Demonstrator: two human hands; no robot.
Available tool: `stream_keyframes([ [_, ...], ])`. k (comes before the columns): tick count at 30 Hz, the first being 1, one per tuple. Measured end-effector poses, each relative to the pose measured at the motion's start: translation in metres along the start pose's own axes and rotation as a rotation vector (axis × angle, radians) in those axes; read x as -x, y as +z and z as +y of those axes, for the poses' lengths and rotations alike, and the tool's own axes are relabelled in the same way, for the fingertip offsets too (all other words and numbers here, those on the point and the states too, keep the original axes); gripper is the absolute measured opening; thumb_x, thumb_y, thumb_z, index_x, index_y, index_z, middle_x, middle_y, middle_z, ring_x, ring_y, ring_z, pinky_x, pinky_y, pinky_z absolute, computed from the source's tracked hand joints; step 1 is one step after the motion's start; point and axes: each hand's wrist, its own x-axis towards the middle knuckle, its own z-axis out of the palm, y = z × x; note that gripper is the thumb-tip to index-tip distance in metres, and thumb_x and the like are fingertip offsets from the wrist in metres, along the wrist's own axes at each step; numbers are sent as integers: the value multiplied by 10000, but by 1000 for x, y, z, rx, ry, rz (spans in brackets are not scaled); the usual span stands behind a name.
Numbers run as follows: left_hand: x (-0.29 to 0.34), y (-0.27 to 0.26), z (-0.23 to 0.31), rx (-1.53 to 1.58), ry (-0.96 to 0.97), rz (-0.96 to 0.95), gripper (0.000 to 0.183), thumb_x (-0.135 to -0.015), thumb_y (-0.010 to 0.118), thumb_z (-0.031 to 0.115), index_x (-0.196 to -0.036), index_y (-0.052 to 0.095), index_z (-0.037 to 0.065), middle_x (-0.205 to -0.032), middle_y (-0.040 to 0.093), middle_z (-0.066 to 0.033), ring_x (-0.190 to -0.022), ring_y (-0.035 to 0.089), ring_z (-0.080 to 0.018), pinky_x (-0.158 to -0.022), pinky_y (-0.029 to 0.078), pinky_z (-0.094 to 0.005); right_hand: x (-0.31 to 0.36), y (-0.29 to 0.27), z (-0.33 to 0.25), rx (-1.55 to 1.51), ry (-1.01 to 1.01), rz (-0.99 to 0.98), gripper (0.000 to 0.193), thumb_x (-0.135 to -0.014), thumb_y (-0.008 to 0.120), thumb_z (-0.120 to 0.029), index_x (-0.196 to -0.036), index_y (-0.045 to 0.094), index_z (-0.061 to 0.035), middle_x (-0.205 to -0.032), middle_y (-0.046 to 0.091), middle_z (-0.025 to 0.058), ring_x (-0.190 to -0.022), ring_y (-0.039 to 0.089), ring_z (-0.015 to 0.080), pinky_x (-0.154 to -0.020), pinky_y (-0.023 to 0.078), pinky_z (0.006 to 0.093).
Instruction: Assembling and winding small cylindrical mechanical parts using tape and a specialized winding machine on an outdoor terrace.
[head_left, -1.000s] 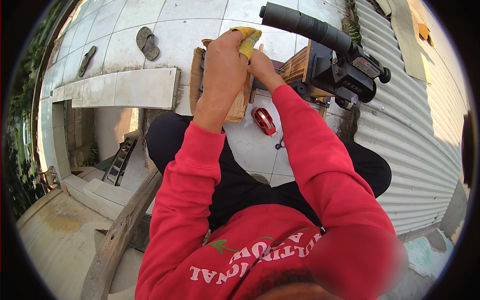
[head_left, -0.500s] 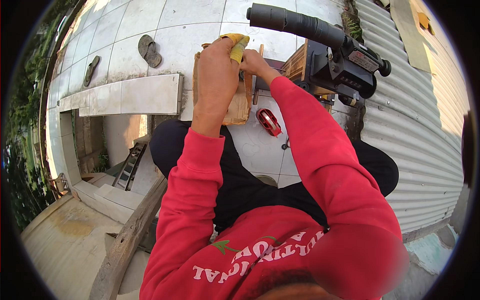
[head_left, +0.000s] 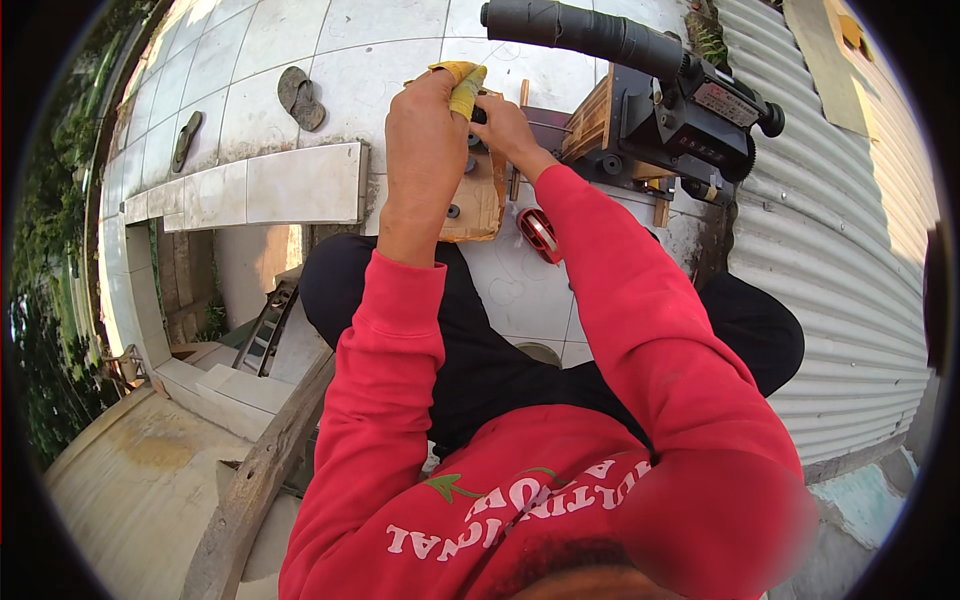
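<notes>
While left hand (head_left: 425, 140) clutches yellow cloth (head_left: 467, 90), right hand (head_left: 508, 128) pinches dark piece (head_left: 479, 116) just beside cloth.

Greenery (head_left: 62, 330) and 2 flip-flops (head_left: 297, 92) show an outdoor tiled terrace (head_left: 385, 62).

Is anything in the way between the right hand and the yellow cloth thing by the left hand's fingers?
Nothing big that I can see. The right hand is close beside the yellow cloth. A small dark piece shows at the right fingertips, just below the cloth in the picture; I can't tell if they touch.
</notes>
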Motion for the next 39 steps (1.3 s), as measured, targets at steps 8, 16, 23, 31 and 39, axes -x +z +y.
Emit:
stream_keyframes([
  [8,-3,8,-11,-103,-38,-44,252,-983,654,67,-1194,739,-41,-1033,769,-232,-906,756,-345,-811,572,-387,-38,6,6,-28,-199,-125,506,-822,854,-318,-1243,736,-63,-1135,757,183,-1086,716,364,-964,560,435],
  [16,-11,0,-9,28,-16,162,247,-949,654,23,-1170,740,-47,-1017,762,-211,-893,722,-322,-817,568,-392,-43,-45,9,144,-285,-159,570,-768,918,-296,-1264,733,-83,-1108,715,176,-1065,687,361,-966,549,421],
  [23,-13,5,-7,181,-33,168,279,-1038,663,138,-1247,737,-31,-985,789,-110,-899,735,-144,-806,565,-282,4,-61,15,81,-53,10,490,-819,874,-211,-1250,686,-74,-1162,729,172,-1089,705,348,-946,551,417],
  [31,-12,-3,3,803,-208,53,308,-1073,629,163,-1283,712,-45,-1106,775,-81,-988,746,-163,-828,576,-248,40,-26,-21,-311,-90,251,447,-827,834,-99,-1246,687,-51,-1154,748,169,-1046,735,349,-915,568,396],
  [39,-7,-2,-4,-141,-41,44,250,-1005,661,119,-1197,748,-16,-1041,775,-209,-912,759,-316,-822,573,-374,-4,19,-32,-167,-13,410,463,-823,783,-61,-1271,668,-73,-1258,673,185,-1192,637,383,-1013,519,438],
])
